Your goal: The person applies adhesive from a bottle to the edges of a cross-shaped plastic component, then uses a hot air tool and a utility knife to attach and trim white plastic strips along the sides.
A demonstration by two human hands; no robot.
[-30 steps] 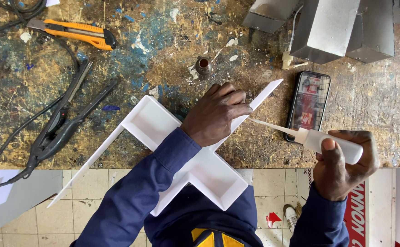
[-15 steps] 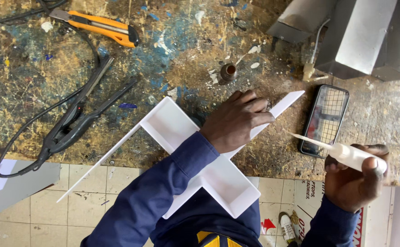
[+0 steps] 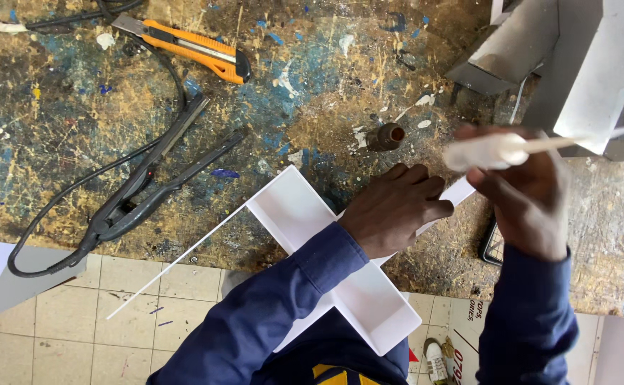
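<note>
Item: white cross piece (image 3: 305,214), lying on the counter (image 3: 62,142). We are pressing it flat under our left hand (image 3: 394,207), fingers curled closed on top, steadying it. Our right hand (image 3: 529,199) is gripping a glue tube (image 3: 486,151) above those fingers. Knife (image 3: 191,46) lying well beyond.

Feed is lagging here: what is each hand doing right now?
Left hand: fingers curled, pressing down on the white cross-shaped piece.
Right hand: closed around a white glue tube, nozzle pointing right.
</note>
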